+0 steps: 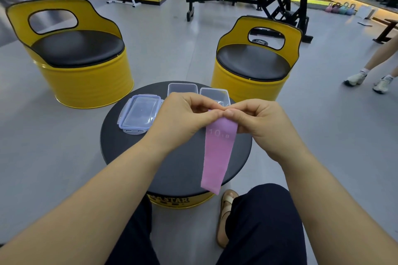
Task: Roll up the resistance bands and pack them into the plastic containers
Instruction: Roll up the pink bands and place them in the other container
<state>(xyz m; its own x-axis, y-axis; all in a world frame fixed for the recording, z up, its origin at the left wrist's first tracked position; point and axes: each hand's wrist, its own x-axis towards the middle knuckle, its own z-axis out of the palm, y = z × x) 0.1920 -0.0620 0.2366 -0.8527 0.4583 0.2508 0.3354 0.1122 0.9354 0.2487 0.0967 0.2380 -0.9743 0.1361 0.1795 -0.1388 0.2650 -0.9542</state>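
The left hand (184, 115) and right hand (257, 120) meet above a small round table, thumbs almost touching. Each pinches the top edge of a pink resistance band (216, 155) between thumb and curled fingers. The band, printed "10 LB", hangs flat and unrolled, its free end dangling past the near edge of the black table (178, 168).

This looks like the very start of rolling. The next move calls for folding the top edge over tightly, then winding the hanging length up with its sides aligned so that the roll fits a box.

Behind the hands, 2 open clear containers (182, 88) (213, 92) sit side by side at the table's far edge. A clear lid with lilac clips (140, 114) lies to their left. 2 yellow barrel chairs (84, 54) (252, 64) stand beyond.
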